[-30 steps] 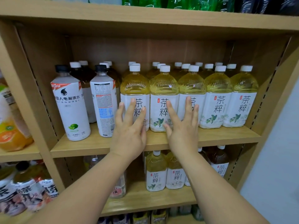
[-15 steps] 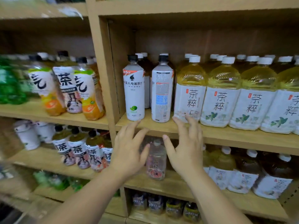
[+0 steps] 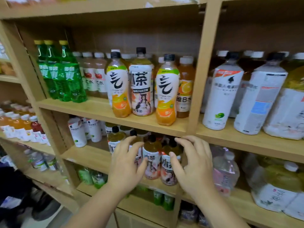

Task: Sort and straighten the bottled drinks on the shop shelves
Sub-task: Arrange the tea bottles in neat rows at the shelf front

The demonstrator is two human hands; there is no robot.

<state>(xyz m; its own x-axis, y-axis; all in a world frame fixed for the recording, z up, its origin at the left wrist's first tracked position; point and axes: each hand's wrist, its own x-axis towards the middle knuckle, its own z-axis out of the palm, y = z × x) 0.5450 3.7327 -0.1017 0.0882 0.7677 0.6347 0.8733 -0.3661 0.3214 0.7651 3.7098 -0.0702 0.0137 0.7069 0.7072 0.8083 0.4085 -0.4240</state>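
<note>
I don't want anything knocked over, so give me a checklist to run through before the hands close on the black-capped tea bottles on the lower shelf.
1. Left hand free: ok, open, holding nothing.
2. Right hand free: ok, open.
3. Black-capped tea bottles between them upright: ok.
4. Their labels facing front: ok on two, the rest hidden by the left hand, cannot tell.
5. Fingers touching a bottle: cannot tell.
6. Shelf above sorted: not ok, a tea bottle stands between two orange drinks.
</note>
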